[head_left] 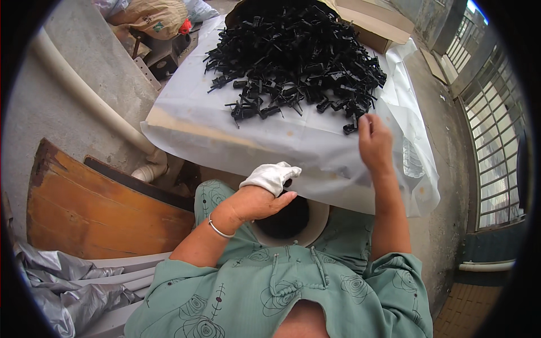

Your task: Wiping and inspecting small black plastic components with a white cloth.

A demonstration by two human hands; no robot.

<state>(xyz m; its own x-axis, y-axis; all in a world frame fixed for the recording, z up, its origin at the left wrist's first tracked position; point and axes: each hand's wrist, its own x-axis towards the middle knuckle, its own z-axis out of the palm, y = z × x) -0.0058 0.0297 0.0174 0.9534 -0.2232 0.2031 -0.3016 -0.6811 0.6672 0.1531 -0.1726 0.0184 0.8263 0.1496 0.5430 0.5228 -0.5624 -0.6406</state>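
A large heap of small black plastic parts with thin stems (293, 56) is spread over the far half of a table covered in white sheeting (315, 146). At the heap's near right edge, my bare right hand (376, 143) pinches at a black plastic part, its fingertips pressed close to it. My left hand (265, 188), in a white glove that leaves the thumb bare, is held over my lap, fingers curled. A small dark piece shows between its glove and thumb, mostly hidden. Below that hand, a pale bucket (321, 222) with a dark inside sits between my knees.
Cardboard flaps (375, 22) stand behind the heap. To the left are a bent white pipe (93, 93), a curved brown wooden board (101, 203) and silver sheeting (73, 287). Sacks (149, 17) lie at the far left. A barred window (499, 135) is at the right.
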